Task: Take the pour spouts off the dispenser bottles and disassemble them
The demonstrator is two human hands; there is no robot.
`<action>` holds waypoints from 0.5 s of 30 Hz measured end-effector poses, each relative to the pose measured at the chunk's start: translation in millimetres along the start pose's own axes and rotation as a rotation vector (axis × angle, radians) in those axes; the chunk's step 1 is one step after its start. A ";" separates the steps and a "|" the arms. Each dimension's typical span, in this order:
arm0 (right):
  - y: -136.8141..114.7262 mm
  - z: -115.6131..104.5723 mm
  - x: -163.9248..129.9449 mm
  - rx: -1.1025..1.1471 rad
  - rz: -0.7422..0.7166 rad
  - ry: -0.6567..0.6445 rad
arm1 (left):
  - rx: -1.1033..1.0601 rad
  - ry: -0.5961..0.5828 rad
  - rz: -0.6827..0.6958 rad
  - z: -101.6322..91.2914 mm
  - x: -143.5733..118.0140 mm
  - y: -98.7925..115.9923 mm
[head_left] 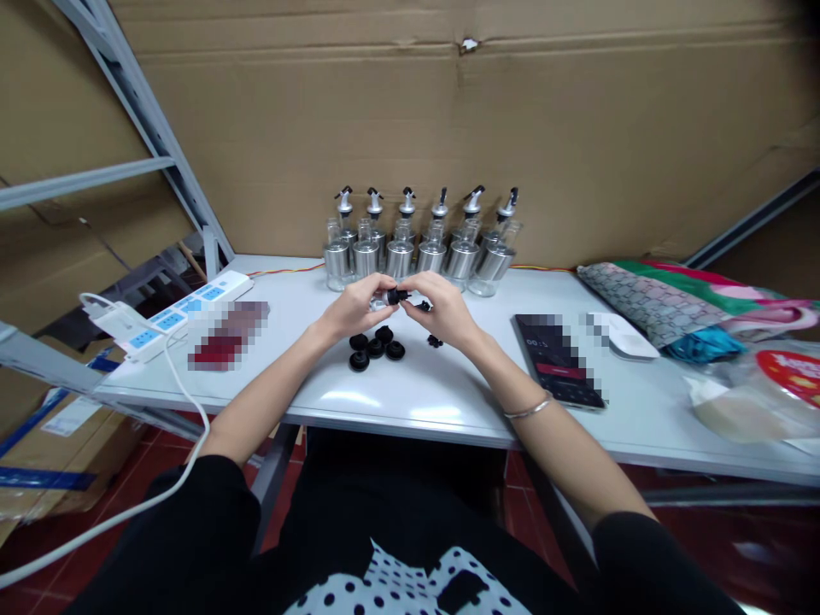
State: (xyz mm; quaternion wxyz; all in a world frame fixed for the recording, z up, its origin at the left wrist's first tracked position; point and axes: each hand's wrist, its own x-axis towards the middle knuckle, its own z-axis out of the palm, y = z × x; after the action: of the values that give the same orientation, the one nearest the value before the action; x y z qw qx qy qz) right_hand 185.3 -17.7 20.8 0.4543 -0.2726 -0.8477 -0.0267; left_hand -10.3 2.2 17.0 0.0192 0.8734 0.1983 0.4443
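Both hands meet above the table, in front of the bottles. My left hand [357, 304] is closed on a bottle pourer [393, 296] with a shiny silvery part and a black part. The fingers of my right hand [442, 307] pinch the black end of that pourer. A small black piece [424, 306] shows at my right fingertips; whether it is held or lies behind them I cannot tell. Below the hands, several round black caps [377, 346] lie in a cluster. Small black parts [435, 341] lie under my right hand.
Behind the hands stand two rows of glass bottles with steel sleeves [400, 259]; the back row carries pourers [408, 202]. A power strip [185, 312] and its cable lie left. On the right are a phone [557, 363], a white box [624, 336], and bags [641, 299].
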 end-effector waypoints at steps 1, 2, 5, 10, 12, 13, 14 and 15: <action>-0.1 0.1 0.1 -0.003 -0.002 0.006 | -0.005 0.000 0.000 0.4 0.1 0.2; -0.1 0.3 0.1 -0.009 -0.003 0.010 | -0.009 -0.002 -0.004 0.9 0.2 0.5; 0.0 1.3 -0.2 -0.027 -0.007 0.004 | -0.012 -0.019 -0.034 1.7 1.0 1.5; -1.1 0.4 0.4 -0.038 -0.034 -0.019 | -0.009 -0.027 -0.030 1.0 0.3 0.1; -0.9 -3.0 1.3 -0.055 -0.047 0.010 | 0.008 -0.030 -0.023 0.2 -1.0 -2.0; -0.3 -5.4 1.9 -0.065 -0.043 0.041 | 0.017 -0.032 -0.026 -0.2 -1.6 -3.1; 0.7 -7.9 2.4 -0.074 -0.033 0.081 | 0.023 -0.029 -0.032 -0.7 -2.2 -4.2; 2.0 -10.5 2.9 -0.079 -0.015 0.121 | 0.026 -0.020 -0.041 -1.3 -2.6 -5.0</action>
State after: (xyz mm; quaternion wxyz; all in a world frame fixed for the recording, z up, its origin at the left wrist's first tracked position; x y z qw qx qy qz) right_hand 192.9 -17.8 28.8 0.4934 -0.2817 -0.8190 -0.0801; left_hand -14.3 5.7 14.8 0.0188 0.8738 0.2218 0.4322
